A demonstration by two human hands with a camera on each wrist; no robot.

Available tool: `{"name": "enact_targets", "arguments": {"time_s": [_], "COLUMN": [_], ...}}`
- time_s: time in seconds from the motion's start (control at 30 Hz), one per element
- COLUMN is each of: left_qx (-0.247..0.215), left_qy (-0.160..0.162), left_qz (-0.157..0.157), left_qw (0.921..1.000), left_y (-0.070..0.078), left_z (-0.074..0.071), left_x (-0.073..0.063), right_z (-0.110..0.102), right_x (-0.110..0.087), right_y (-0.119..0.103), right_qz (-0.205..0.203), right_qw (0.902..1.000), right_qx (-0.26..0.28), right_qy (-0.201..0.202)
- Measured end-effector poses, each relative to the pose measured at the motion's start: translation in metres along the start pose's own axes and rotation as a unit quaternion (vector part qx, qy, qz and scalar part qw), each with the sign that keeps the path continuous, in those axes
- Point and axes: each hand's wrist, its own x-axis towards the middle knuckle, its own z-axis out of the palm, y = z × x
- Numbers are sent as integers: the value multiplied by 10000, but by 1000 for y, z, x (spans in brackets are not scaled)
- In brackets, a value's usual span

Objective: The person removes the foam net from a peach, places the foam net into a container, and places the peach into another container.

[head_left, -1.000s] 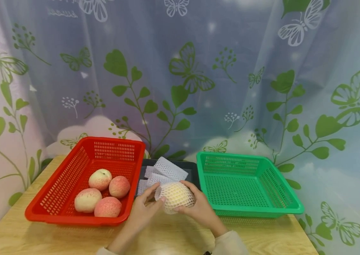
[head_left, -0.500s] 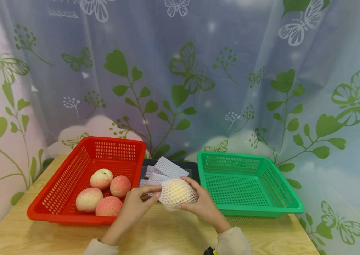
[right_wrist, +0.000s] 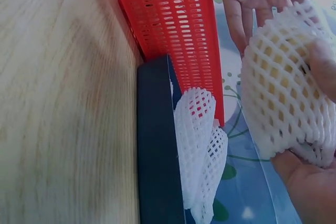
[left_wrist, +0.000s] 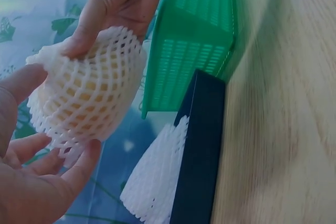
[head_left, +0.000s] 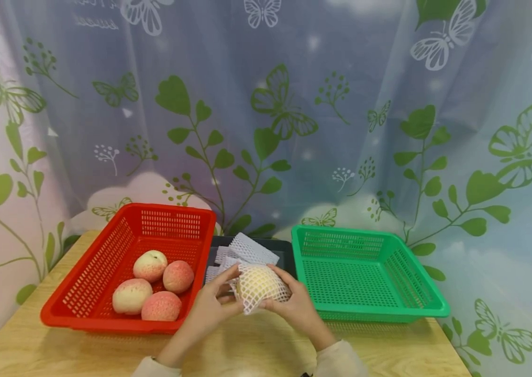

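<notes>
Between my hands is a pale yellow peach (head_left: 262,283) inside a white foam net sleeve (left_wrist: 113,85). My right hand (head_left: 301,309) grips the sleeved fruit from the right, thumb in front and fingers over the top. At the left end, my left hand (head_left: 211,306) holds the sleeve's edge, its thumb and fingertips at opposite sides of the rim in the left wrist view. Mesh covers most of the peach. Both hands are over the near side of a dark tray (head_left: 286,252), where several flat foam sleeves (head_left: 253,248) lie.
On the left stands a red basket (head_left: 106,322) with several peaches (head_left: 161,306). A green basket (head_left: 374,314) stands on the right. All rest on a wooden table (head_left: 247,356) before a curtain (head_left: 228,173) patterned with butterflies and leaves.
My left hand has drawn away to the left with the sleeve's edge, then come back close to the fruit. The sleeve's left end now spreads wider. My right hand still holds the peach.
</notes>
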Motion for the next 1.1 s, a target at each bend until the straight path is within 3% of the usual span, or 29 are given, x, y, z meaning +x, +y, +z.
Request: {"name": "enact_targets", "arguments": {"time_s": [0.33,0.77,1.0,1.1], "left_qx": [-66,106,796,817], "left_qy": [255,420,508,534], "left_qz": [75,-172,-205,-205], "left_qw": [9996,9989,9953,9950], "left_y": [-2,-5,-6,-7], "left_z": [7,10,11,11], "left_x": [1,-2,-3,-4], "right_z": [5,5,6,5], "right_x": [-1,-3,-4,-5], "right_y": [-1,2,2,2], "right_qz": [300,191,73,124], "right_qw": [9949,9923,9906,9896], "right_qx": [847,1074,1175,1184], "right_qy": [466,581,698,811]}}
